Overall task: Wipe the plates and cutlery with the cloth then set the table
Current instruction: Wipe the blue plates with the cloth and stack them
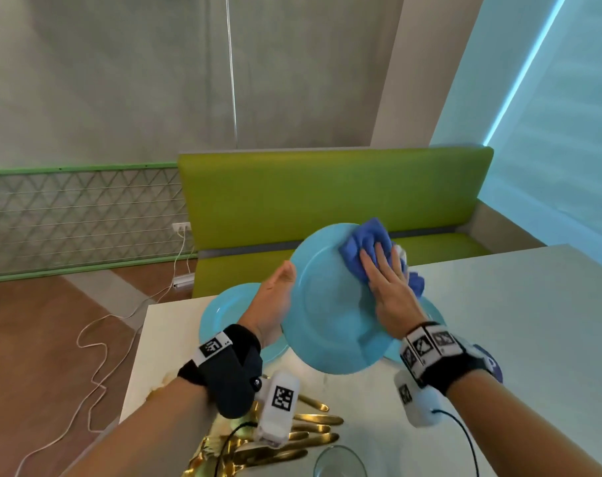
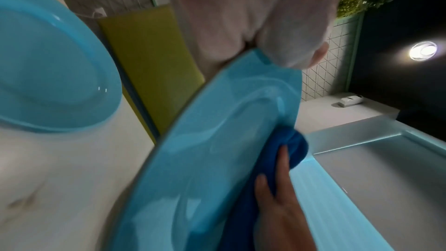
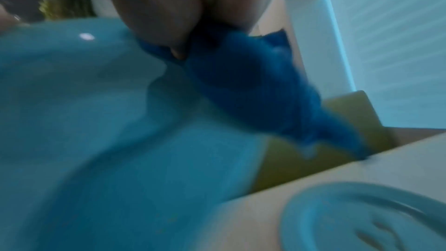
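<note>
Up close and blurry here: the right hand point(image 3: 156, 7) fills the top of the picture, fingers point(image 3: 176, 45) pressing down into the bunched blue cloth point(image 3: 241, 83). The cloth sits against the face of the turquoise plate point(image 3: 96, 121), which sweeps across the whole left side, tilted, with a small bright glint near its upper edge. A tail of the cloth trails off past the plate's rim toward the lower right, reaching down to the pale table point(image 3: 337, 175). A second turquoise plate point(image 3: 337, 217) lies flat on that table at bottom right. A green bench point(image 3: 289, 169) shows between plate and table.
</note>
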`<state>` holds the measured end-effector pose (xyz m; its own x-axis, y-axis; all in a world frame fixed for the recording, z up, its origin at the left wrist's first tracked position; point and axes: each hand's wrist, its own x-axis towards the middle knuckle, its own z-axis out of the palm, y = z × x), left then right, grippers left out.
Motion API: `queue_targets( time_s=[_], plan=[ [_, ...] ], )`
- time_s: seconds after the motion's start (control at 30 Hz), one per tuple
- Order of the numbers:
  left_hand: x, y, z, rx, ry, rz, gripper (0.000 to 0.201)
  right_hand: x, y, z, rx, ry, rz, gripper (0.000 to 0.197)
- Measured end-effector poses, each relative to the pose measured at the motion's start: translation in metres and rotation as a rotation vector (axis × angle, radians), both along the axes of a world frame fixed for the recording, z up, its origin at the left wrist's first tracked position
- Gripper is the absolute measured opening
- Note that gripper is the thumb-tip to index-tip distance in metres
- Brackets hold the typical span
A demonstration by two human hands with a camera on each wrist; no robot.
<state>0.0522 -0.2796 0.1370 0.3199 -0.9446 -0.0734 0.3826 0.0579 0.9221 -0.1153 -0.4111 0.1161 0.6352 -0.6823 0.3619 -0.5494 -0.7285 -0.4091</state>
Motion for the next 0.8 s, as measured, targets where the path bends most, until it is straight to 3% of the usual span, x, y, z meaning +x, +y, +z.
queue_targets(
  time_s=[0.1,0.2,0.3,0.37,0.47,0.53,0.6,0.7,0.8],
  plan=[
    [-0.015,-0.009,0.004,0.007,0.032,0.009,0.044,0.029,0.03,0.019,-0.007,-0.07,0.095,0.077],
    [-0.009,-0.015,0.011,0.042,0.14,0.022,0.067,0.028,0.069,-0.014,0.048,0.025,0.388,0.074],
    [0.01,-0.011,0.014,0.008,0.099,0.093,0.042,-0.008,0.053,-0.051,-0.171,0.133,0.542,0.092],
    [0.018,-0.006,0.01,-0.014,0.064,0.076,0.035,-0.024,0.022,-0.047,-0.187,0.191,0.464,0.097],
    [0.014,-0.002,0.003,-0.01,0.019,0.024,0.032,-0.015,-0.007,-0.003,-0.016,0.069,0.077,0.072],
    [0.003,-0.005,0.001,-0.002,-0.016,0.002,0.032,0.004,-0.005,0.024,0.03,0.09,-0.042,0.077],
    [-0.008,-0.01,0.0,0.0,0.003,-0.006,0.034,0.026,0.016,0.037,0.027,0.061,0.018,0.086],
    [-0.007,-0.017,0.0,0.043,0.111,0.031,0.044,0.043,0.058,0.018,0.045,0.079,0.229,0.084],
    [0.007,-0.012,-0.001,0.121,0.151,0.103,0.061,0.023,0.082,-0.014,0.127,0.267,0.446,0.081]
  ],
)
